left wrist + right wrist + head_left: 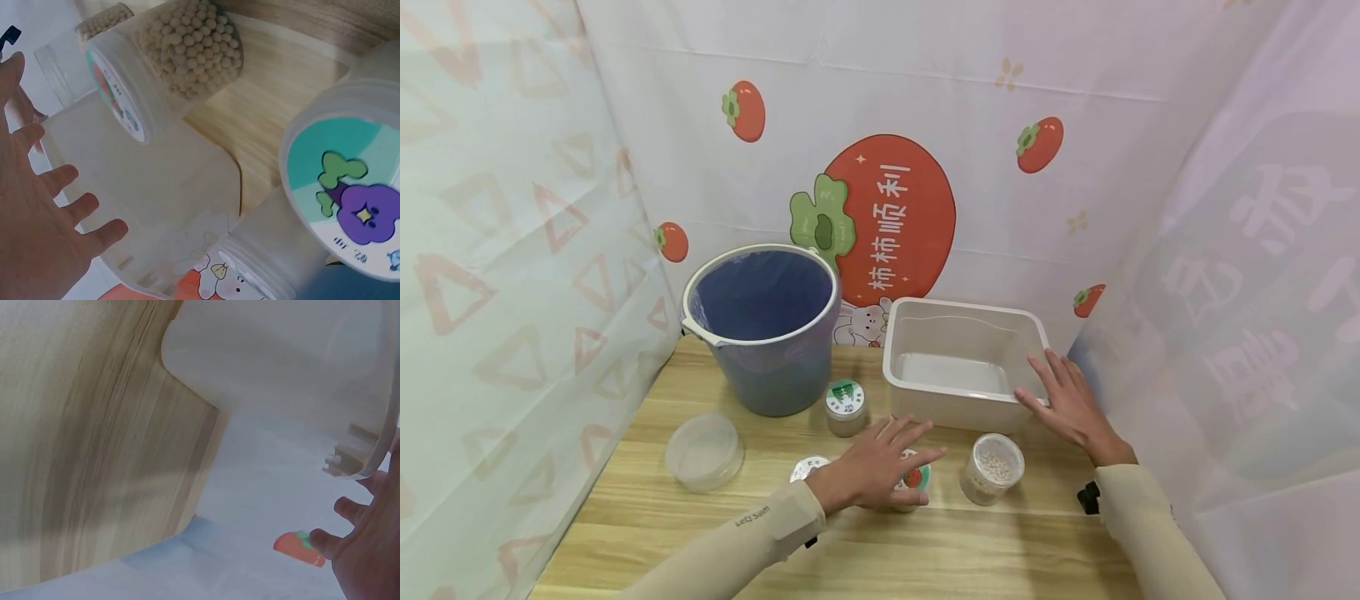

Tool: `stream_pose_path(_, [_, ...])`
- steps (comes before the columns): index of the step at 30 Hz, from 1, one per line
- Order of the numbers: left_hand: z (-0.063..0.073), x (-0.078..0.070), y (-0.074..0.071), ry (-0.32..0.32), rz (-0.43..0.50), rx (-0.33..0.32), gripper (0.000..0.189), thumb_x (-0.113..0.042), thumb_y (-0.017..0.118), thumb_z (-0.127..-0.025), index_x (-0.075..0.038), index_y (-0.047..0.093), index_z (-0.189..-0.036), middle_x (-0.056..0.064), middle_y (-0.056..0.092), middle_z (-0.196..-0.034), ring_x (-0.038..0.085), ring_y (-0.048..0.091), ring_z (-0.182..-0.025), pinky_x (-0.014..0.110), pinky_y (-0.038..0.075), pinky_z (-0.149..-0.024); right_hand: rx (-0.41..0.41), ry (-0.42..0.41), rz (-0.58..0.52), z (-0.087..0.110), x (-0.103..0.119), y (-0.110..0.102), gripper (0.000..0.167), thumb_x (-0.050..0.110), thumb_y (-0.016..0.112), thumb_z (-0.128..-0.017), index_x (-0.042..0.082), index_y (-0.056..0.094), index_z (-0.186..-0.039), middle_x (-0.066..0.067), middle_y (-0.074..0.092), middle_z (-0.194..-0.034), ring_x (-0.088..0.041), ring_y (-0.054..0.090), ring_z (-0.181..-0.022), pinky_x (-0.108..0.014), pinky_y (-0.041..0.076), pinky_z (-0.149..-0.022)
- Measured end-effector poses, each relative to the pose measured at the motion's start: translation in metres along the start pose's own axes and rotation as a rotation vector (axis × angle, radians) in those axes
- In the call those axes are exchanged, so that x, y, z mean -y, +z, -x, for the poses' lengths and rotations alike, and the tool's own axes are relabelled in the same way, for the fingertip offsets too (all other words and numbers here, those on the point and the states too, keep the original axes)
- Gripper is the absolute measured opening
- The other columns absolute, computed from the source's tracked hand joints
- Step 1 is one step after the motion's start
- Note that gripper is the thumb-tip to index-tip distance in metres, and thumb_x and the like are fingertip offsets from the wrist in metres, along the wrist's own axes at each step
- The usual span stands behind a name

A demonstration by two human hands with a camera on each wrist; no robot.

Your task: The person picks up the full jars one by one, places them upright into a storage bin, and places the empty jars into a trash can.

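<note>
My left hand (880, 467) is over a jar with a tomato-picture lid (913, 477), its fingers spread. In the left wrist view, pale round beads (194, 50) fill this jar, and the left hand (50, 219) appears apart from it. My right hand (1069, 407) rests at the right end of a white plastic bin (955, 410), fingers extended and thumb near the front rim. In the right wrist view, the fingers of the right hand (369, 531) lie by the bin's rim (390, 419). Between the hands stands a clear jar (992, 468) of pale beads.
A blue-grey bucket (775, 367) stands at the back left. In front of it are a green-lidded jar (846, 407) and a round translucent container (703, 452). A jar with a purple-picture lid (350, 187) is partly behind my left wrist. Printed curtains (985, 208) enclose the wooden table (700, 533).
</note>
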State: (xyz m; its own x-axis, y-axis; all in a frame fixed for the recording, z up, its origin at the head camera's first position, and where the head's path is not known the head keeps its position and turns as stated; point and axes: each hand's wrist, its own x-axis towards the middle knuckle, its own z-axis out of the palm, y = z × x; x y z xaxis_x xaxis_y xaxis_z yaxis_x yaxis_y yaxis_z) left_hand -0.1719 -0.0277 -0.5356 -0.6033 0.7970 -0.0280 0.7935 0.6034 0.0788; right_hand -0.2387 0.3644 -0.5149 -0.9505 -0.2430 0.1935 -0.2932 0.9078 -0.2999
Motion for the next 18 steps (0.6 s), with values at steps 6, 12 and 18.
stream_pose_path(6, [-0.002,-0.001,0.012,0.012,-0.014,-0.003,0.078,-0.07,0.058,-0.104,-0.039,0.034,-0.171,0.005,0.027,-0.181,0.035,0.027,-0.167,0.06,0.034,-0.13,-0.005,0.0,-0.006,0.0,-0.005,0.003,0.081,0.051,0.064,-0.104,0.003,0.042,-0.165,-0.035,0.026,-0.174,-0.064,0.028,-0.155,-0.081,0.027,-0.12])
stream_pose_path(12, [-0.003,-0.002,0.02,0.017,-0.033,0.007,0.081,-0.07,0.063,-0.101,-0.04,0.035,-0.171,0.004,0.029,-0.18,0.034,0.03,-0.165,0.057,0.038,-0.128,0.028,0.024,-0.023,0.0,-0.009,0.002,0.083,0.052,0.064,-0.104,0.005,0.039,-0.168,-0.033,0.022,-0.176,-0.062,0.024,-0.158,-0.081,0.024,-0.121])
stream_pose_path(18, [-0.004,-0.001,0.026,0.026,-0.038,0.007,0.081,-0.068,0.067,-0.1,-0.041,0.035,-0.17,0.004,0.03,-0.179,0.032,0.034,-0.163,0.055,0.04,-0.127,0.04,0.024,-0.028,0.0,-0.011,0.002,0.084,0.052,0.065,-0.104,0.006,0.038,-0.169,-0.031,0.02,-0.177,-0.061,0.024,-0.158,-0.082,0.025,-0.121])
